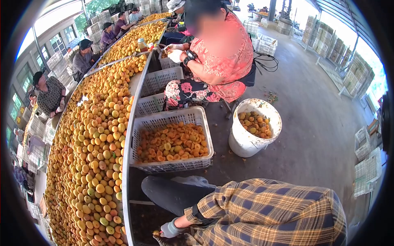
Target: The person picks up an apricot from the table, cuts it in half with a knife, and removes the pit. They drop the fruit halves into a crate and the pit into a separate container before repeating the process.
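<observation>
My right hand (171, 229), in a grey-white glove, is low in the view beside the metal table edge. Its fingers are closed around what looks like an apricot (156, 233), of which only a small orange part shows. Just below, my left hand (164, 241) wears a dark glove and is close against the right one. The frame's bottom edge cuts it off, so its grip cannot be made out. To the left, a long sorting table (126, 180) carries a deep heap of whole apricots (98, 164).
A plastic crate (172, 165) of halved apricots (174, 141) stands beyond my knee. Right of it is a white bucket (246, 143) with dull fruit inside. A co-worker (217, 61) in a pink patterned top sits past the crate. More people line the table's far side.
</observation>
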The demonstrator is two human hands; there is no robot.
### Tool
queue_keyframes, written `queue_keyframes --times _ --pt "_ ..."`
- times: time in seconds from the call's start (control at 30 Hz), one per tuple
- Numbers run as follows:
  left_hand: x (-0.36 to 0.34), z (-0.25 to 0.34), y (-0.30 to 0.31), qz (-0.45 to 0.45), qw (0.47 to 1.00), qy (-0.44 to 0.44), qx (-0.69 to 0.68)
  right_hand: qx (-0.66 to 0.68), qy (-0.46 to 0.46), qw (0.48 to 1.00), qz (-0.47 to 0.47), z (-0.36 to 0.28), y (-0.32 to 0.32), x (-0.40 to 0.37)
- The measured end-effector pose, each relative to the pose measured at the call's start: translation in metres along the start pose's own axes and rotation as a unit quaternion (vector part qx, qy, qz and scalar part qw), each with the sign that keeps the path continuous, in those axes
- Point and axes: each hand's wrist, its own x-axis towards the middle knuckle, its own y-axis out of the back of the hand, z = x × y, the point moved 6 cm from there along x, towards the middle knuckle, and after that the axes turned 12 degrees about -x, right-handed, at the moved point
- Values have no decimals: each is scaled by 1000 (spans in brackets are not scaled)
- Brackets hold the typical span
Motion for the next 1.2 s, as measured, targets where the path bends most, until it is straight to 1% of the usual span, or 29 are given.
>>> queue_keyframes --times 0.07,0.1,0.13,0.17,0.23,0.3,0.33,0.37,0.4,0.43,0.47,0.5,0.53,0.57,0.63,0.67,0.7,0.73,0.77,0.83,0.9,0.97,1.0,1.03,1.07,1.1,1.13,1.17,1.2 --pt "2 -4 0 -6 1000 7 9 -112 52 992 -4 32 -48 75" --pt "3 -6 0 -8 1000 8 13 -169 79 982 -9 1 -19 37" --pt "5 -7 2 -9 1000 7 17 2 -5 1000 -25 -14 12 -12" --pt "6 -7 4 -8 1000 5 22 0 -2 1000 -31 -11 20 -26" --pt "9 -5 11 4 999 -18 29 -54 57 997 28 -23 26 -37" --pt "10 1 24 40 996 -68 34 -100 79 992 27 -34 45 -52" --pt "23 -7 64 81 991 13 -110 -108 73 991 28 -36 51 -54" --pt "10 -13 24 76 984 64 -145 -137 60 989 16 -42 57 -60" --pt "18 -13 41 117 981 49 -145 -171 105 980 12 -44 56 -58" --pt "22 -12 54 132 972 23 -191 -144 98 984 37 -33 46 -46" --pt "12 -2 27 107 978 -21 -180 -109 64 991 39 -32 47 -48" --pt "5 -1 9 122 972 -12 -199 -100 95 989 50 -30 41 -39" --pt "18 -5 44 124 976 -51 -169 -68 77 994 43 -21 35 -34" --pt "21 -5 56 92 982 -57 -153 -44 60 997 37 -17 32 -32" --pt "14 6 32 115 978 -100 -145 -39 72 997 7 -23 32 -33" --pt "10 11 25 120 975 -108 -152 55 6 997 -61 -20 29 -37" --pt "8 13 17 123 978 -93 -142 146 -63 979 -127 -16 26 -42" --pt "7 13 14 124 981 -76 -131 220 -94 953 -185 -16 23 -45" --pt "6 14 14 126 979 -82 -135 215 -93 954 -189 -17 24 -47" --pt "4 21 4 82 988 -108 -76 344 -82 905 -235 -24 22 -54" --pt "-3 25 3 97 986 -118 -72 343 -79 905 -240 -15 13 -46" --pt "-4 24 7 116 990 -59 -56 303 -20 942 -142 13 2 -16" --pt "-4 30 -9 99 990 -82 -58 191 56 977 -82 0 19 -21" --pt "-9 34 -27 78 990 -99 -62 70 118 990 -16 -22 33 -32" --pt "-10 38 -35 66 989 -128 -23 82 71 994 -32 -27 37 -37" --pt "-3 38 -17 56 985 -161 29 34 141 989 20 -23 33 -26" --pt "2 38 -9 33 984 -170 33 8 117 993 26 -28 36 -28" --pt "1 38 -10 40 980 -189 37 -14 94 995 24 -33 37 -33" --pt "6 34 3 37 983 -177 13 -33 126 990 52 -30 32 -33"
